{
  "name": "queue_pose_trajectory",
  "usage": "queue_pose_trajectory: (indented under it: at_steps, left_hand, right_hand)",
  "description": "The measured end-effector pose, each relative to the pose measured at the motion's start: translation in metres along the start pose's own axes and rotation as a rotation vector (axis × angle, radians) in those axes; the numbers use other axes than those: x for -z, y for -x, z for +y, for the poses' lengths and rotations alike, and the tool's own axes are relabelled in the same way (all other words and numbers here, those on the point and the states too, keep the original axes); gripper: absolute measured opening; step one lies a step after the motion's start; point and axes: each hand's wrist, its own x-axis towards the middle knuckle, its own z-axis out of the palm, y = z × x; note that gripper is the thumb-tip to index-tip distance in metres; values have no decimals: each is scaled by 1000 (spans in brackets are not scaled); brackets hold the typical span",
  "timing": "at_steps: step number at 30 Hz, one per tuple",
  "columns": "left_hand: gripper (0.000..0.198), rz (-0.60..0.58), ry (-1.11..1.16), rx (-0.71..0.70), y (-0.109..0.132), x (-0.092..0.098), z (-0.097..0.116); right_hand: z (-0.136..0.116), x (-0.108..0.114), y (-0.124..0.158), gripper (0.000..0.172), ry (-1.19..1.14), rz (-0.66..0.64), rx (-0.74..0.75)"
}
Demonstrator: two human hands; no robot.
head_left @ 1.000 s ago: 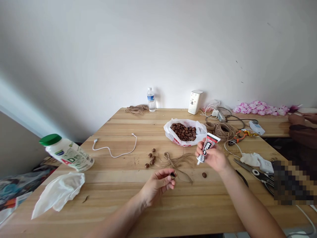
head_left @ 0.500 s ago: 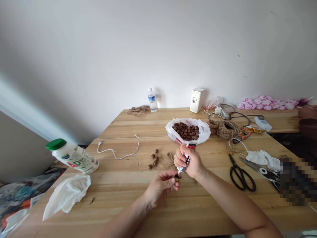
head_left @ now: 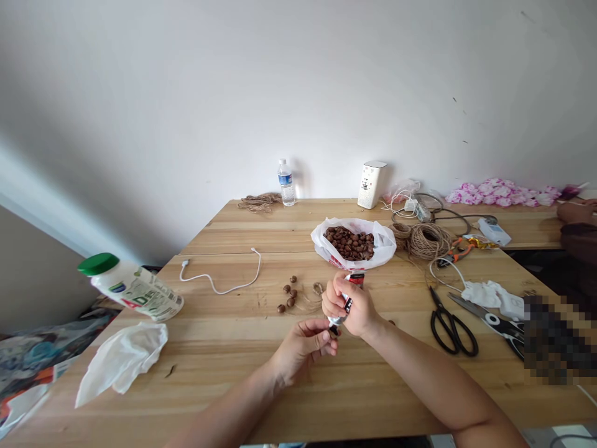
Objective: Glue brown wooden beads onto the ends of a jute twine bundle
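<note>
My left hand (head_left: 303,350) is closed, pinching a small brown nut shell (head_left: 333,333) between thumb and fingertips. My right hand (head_left: 357,311) is wrapped round a glue tube (head_left: 357,279) with a black, red and silver body. The tube tilts nozzle-down, its white tip at the shell; whether glue is coming out I cannot tell. Several loose brown nuts (head_left: 291,302) lie on the table beyond my left hand. Beside them is a small loop of twine (head_left: 318,288), partly behind my right hand. Farther back, a white plastic bag (head_left: 385,249) holds many brown nuts or shells (head_left: 349,242).
Right of the bag are twine coils (head_left: 430,241), pliers (head_left: 452,254) and cables. Black scissors (head_left: 452,330) and larger shears (head_left: 494,320) lie at right. A white bottle (head_left: 140,292), tissue (head_left: 124,358) and white cable (head_left: 219,289) are at left. Another person's arm (head_left: 578,224) shows far right.
The view has shifted slightly. My right hand and the tube have moved a little left and down against the shell, which stays in my left hand's pinch.
</note>
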Motion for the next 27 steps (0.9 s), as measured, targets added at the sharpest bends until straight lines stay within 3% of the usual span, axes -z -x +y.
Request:
queue_pose_trajectory:
  at_steps: [27]
  left_hand:
    - [23,8,11,-2,0,-2,0]
  right_hand:
    - [0,2,0,31,16,22,-5]
